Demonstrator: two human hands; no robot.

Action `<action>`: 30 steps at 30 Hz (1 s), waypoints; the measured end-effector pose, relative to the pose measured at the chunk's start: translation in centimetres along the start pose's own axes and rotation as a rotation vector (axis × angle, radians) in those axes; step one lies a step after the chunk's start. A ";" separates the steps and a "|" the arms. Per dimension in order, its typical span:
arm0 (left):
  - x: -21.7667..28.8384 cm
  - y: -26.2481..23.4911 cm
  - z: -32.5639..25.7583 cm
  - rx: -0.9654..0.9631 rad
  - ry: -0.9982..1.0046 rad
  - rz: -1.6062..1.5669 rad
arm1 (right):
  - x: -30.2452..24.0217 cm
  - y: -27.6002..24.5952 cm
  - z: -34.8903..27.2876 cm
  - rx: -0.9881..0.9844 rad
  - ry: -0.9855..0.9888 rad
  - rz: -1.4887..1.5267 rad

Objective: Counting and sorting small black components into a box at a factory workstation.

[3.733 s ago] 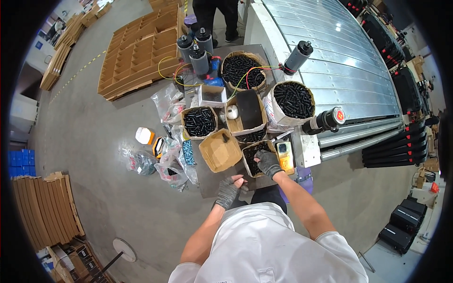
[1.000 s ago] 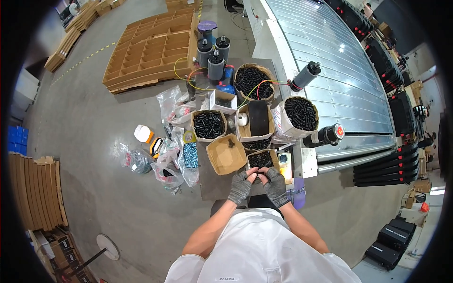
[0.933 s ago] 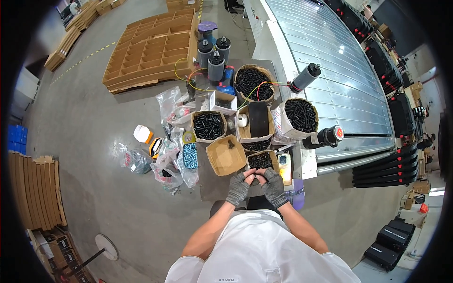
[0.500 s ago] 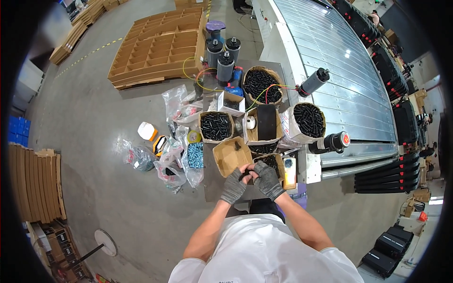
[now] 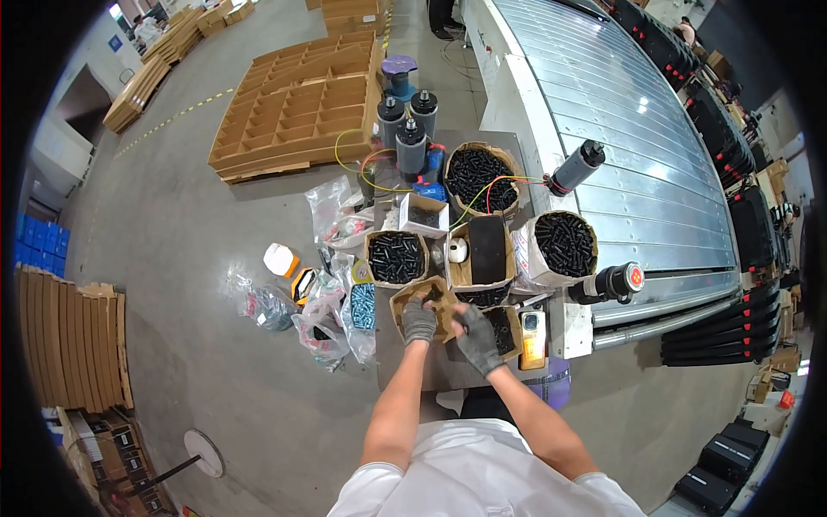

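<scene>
My left hand (image 5: 419, 319), in a grey fingerless glove, reaches into an open cardboard box (image 5: 400, 308). Its fingertips are beside a few small dark pieces (image 5: 434, 293), and I cannot make out whether they grip any. To its right, my gloved right hand (image 5: 478, 336) hovers with fingers apart and nothing visible in them. It is nearest a cardboard box of small black parts (image 5: 502, 327), whose left side it partly covers. Beyond the hands stand a box of black cylindrical pieces (image 5: 397, 257) and a box with a dark block (image 5: 488, 246) and a white roundish item (image 5: 457, 250).
A phone (image 5: 533, 338) lies by the table's right edge. Boxes of black pieces (image 5: 565, 244), (image 5: 480, 177) and grey motor-like cylinders (image 5: 412, 146) stand around. Plastic bags (image 5: 323, 332) and blue screws (image 5: 363, 306) are at left. A metal roller conveyor (image 5: 637, 155) runs along the right.
My hands were together over the near edge of the cardboard box. They have parted: the left went forward into the box, the right opened and drew aside. The whole view shifted slightly.
</scene>
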State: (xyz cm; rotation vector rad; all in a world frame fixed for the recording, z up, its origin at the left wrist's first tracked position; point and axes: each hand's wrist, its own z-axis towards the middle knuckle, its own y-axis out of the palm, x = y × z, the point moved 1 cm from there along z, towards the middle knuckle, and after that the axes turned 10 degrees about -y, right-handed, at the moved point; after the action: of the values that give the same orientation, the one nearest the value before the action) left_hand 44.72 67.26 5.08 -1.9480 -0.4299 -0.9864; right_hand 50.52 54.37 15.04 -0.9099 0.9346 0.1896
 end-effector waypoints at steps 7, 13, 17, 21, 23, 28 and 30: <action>0.2 1.7 2.4 -0.018 0.041 0.226 | 0.1 -4.3 -9.5 -0.042 0.080 0.136; 0.8 2.8 2.0 0.032 0.079 0.300 | 0.1 -5.9 -14.2 0.038 0.253 0.152; -1.4 2.7 2.4 0.120 0.072 0.179 | -1.0 -5.6 -15.0 0.080 0.309 0.180; -0.8 2.1 0.8 0.152 0.107 0.171 | -1.8 -5.3 -16.1 0.138 0.348 0.220; -1.2 0.4 -0.1 0.134 0.077 0.006 | -3.0 -5.3 -16.3 0.129 0.346 0.201; 2.4 -5.3 -10.2 -0.111 0.071 -0.255 | -2.1 -8.3 -20.4 0.226 0.442 0.119; 2.8 -6.2 -14.7 -0.271 0.260 -0.224 | -0.5 -9.2 -23.3 0.334 0.544 0.200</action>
State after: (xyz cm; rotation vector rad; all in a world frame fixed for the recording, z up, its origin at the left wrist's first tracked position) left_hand 35.68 58.24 15.00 -2.0008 -0.3869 -1.4874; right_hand 40.63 31.33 14.66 -0.5601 1.5133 -0.0515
